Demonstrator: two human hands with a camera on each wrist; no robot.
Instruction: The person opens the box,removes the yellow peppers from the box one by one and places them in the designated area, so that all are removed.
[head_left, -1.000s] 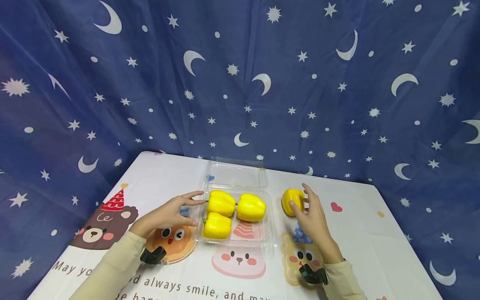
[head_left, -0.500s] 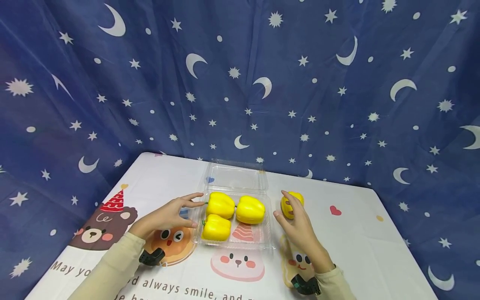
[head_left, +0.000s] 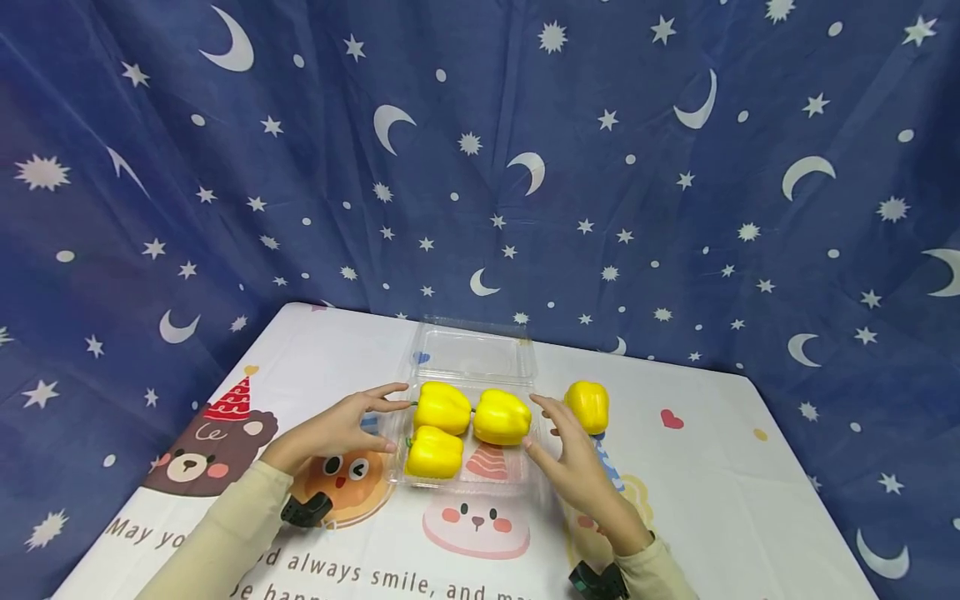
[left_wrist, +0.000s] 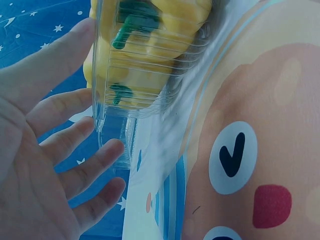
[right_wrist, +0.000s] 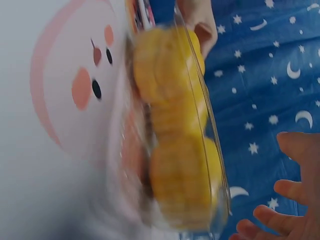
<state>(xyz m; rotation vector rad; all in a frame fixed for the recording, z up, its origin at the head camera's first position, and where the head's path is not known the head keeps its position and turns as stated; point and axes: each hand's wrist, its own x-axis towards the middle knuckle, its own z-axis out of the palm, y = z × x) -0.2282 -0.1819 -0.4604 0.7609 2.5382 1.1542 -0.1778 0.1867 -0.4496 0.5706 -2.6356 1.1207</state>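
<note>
Two hands of yours are nearest. The left hand is spread wide along the left side of the clear container, fingertips at its wall and rim, pinching nothing. Your right hand is wide too, thumb and fingers parted at the right side and holding nothing; the right wrist view shows air between fingertips and wall.

Watch for a harder push from one side: such thin plastic would probably flex or skid, and the peppers could roll into the gap at front right. A backward swing of your right hand could knock the loose pepper.

All the peppers look glossy, lobed and bright yellow. The front-left pepper has its green stem toward your left hand; behind it lie the back-left pepper and the right pepper. The loose pepper sits outside, on the surface. Farthest back, the lid lies open.
</note>
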